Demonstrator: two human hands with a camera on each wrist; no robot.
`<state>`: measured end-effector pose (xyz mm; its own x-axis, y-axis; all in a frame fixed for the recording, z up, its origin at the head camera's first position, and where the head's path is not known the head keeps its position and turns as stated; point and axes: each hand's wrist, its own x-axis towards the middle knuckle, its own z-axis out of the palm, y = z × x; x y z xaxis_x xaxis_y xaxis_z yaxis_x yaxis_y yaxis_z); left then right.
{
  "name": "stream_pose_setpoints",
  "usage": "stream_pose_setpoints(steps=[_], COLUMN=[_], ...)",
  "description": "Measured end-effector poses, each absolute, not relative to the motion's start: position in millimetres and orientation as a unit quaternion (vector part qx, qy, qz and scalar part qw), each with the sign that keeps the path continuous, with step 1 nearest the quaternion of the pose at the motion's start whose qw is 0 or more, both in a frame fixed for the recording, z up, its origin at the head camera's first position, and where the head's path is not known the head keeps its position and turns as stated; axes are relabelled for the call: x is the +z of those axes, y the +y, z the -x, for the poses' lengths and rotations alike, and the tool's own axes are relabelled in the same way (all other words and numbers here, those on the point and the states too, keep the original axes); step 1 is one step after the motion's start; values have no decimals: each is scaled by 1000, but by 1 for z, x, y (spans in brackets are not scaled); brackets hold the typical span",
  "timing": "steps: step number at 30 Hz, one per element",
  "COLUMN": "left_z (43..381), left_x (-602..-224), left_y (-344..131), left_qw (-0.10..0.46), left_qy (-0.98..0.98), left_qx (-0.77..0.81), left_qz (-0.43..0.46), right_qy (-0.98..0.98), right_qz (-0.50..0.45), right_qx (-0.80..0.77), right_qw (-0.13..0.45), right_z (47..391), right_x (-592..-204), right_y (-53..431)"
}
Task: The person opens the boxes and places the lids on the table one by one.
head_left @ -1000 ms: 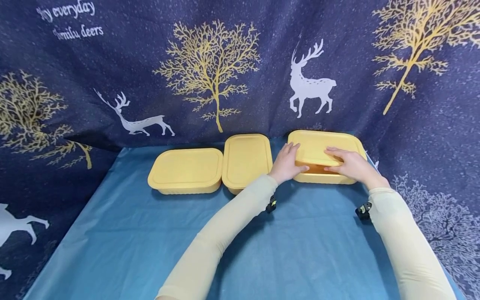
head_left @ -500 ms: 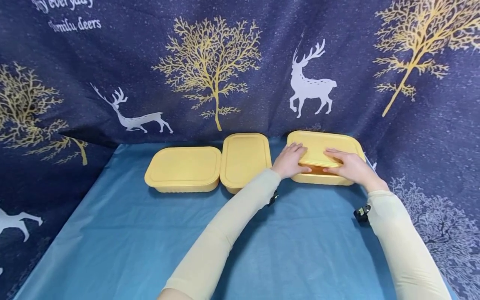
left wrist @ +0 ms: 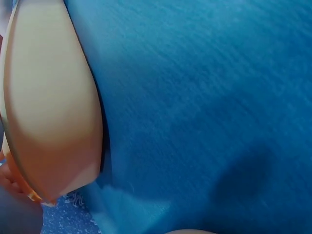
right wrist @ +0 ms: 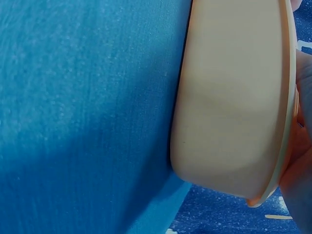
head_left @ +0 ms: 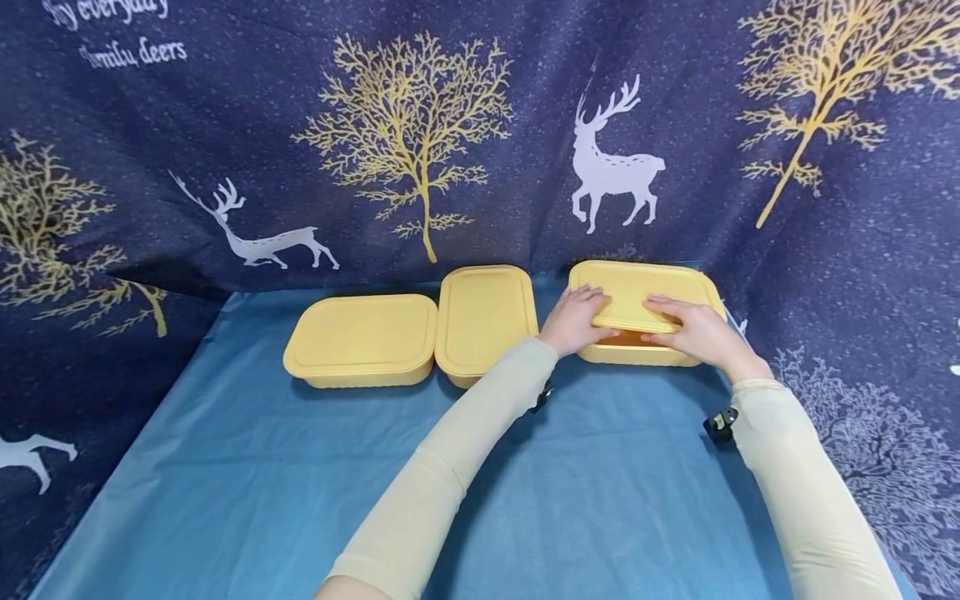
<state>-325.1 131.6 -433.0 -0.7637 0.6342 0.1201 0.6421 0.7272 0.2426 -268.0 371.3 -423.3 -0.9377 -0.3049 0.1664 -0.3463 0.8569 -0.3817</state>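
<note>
At the right rear of the table stands a yellow lidded food container (head_left: 637, 357), its lid (head_left: 652, 282) raised along the front edge so that a dark gap shows. My left hand (head_left: 576, 322) grips the lid's front left part, fingers on top and thumb at the gap. My right hand (head_left: 693, 330) holds the same edge farther right, its thumb also in the gap and its fingers over the lid. The wrist views show the container's side wall (left wrist: 53, 97) near the left hand and its rim (right wrist: 288, 87) beside the right hand. The container's inside is mostly hidden.
Two more yellow containers with lids on stand to the left: one lengthwise (head_left: 487, 317), the other crosswise (head_left: 360, 333). A blue cloth (head_left: 615, 500) covers the table. Behind it hangs a dark blue curtain (head_left: 525, 125) with deer and trees.
The left hand has shifted slightly right along the lid's front edge. The right hand keeps its hold, and the lid's front stays raised. The head view has drifted a little.
</note>
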Motion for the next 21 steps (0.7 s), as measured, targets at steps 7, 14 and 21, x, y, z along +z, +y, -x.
stream_pose_setpoints(steps=[7, 14, 21], left_z=[323, 325, 326], left_x=[-435, -436, -431], left_y=[132, 131, 127], left_qw=[28, 36, 34], left_qy=[-928, -926, -922], left_qx=[-144, -150, -151], left_qz=[344, 345, 355], right_qy=[-963, -963, -963], right_qz=[-164, -162, -159], right_qx=[209, 210, 203], right_qw=[50, 57, 81], right_z=[267, 265, 261], right_x=[-422, -421, -415], right_y=[369, 370, 371])
